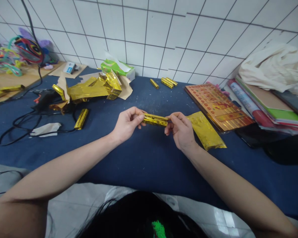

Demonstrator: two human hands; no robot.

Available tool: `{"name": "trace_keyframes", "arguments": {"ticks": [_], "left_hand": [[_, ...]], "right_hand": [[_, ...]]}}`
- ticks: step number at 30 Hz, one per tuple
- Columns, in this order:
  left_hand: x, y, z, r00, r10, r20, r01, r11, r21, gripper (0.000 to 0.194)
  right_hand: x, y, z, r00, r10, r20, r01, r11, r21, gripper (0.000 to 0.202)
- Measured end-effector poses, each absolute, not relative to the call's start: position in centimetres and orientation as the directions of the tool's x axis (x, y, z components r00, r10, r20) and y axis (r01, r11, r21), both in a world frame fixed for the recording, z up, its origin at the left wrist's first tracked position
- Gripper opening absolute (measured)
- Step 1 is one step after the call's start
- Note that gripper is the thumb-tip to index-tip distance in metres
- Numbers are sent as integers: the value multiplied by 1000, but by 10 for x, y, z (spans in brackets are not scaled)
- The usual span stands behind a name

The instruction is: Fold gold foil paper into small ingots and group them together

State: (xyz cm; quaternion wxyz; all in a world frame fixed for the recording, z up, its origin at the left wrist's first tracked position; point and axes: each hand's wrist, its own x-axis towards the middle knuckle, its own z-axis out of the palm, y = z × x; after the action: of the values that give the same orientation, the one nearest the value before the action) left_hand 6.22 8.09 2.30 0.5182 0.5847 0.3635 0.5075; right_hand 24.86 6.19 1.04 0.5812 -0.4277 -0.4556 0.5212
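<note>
Between my two hands, a rolled piece of shiny gold foil paper (155,120) is held level above the blue cloth. My left hand (130,121) pinches its left end with thumb and fingers. At the right end, the fingertips of my right hand (179,127) grip the roll. A flat sheet or packet of gold foil (207,130) lies just beyond my right wrist. To the left of my left hand rests another gold roll (81,119). Several small gold rolls (167,82) lie near the wall.
Crumpled gold foil and brown paper (91,89) lie at left, by a black hot glue gun (46,99) and its looped cord. Behind is a green tissue pack (118,67). On the right are orange printed sheets (218,105), stacked books (270,99) and white cloth (275,69).
</note>
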Motion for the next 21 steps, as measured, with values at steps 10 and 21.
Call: {"name": "trace_keyframes", "arguments": {"ticks": [10,21], "left_hand": [[56,83,23,529,816,233,82,-322,943,12],[62,81,17,480,877,-10,189,-93,977,21]], "right_hand": [[244,56,17,-322,937,-135,112,-103,-988,25],[239,55,12,-143,989,-30,191,-2,-982,20]]}}
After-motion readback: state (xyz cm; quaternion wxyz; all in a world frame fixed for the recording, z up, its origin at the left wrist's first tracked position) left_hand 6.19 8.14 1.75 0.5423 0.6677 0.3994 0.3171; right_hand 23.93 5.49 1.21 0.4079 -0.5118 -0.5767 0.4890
